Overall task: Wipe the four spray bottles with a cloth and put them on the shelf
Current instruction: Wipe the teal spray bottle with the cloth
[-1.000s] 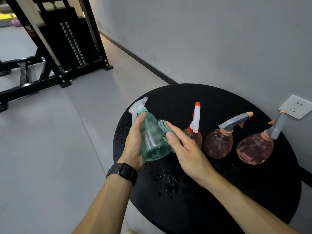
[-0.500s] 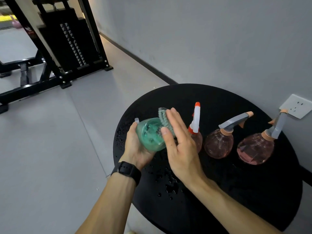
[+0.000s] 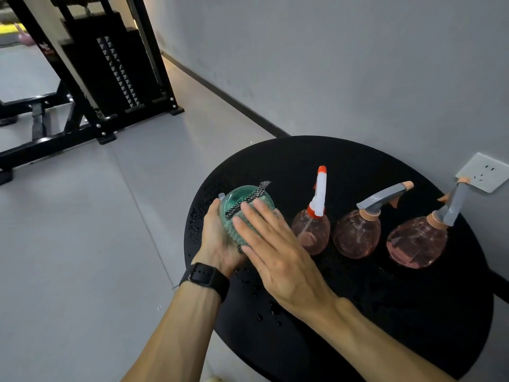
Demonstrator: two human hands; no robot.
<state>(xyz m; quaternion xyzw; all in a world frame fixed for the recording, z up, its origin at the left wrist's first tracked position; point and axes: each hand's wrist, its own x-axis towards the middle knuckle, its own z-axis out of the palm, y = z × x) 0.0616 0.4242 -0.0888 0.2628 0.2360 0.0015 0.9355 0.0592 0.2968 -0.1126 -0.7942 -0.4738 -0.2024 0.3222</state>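
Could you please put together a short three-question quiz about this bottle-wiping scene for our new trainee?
1. True or false: the left hand holds the green bottle.
2. How many pink bottles stand on the black table?
3. What does the right hand press on the green bottle? A) cloth B) sponge C) brush

Key: 1 true; 2 three: one with a white sprayer, two with grey sprayers; 3 A.

Soft, even indoor light; wide-angle bending at the edges.
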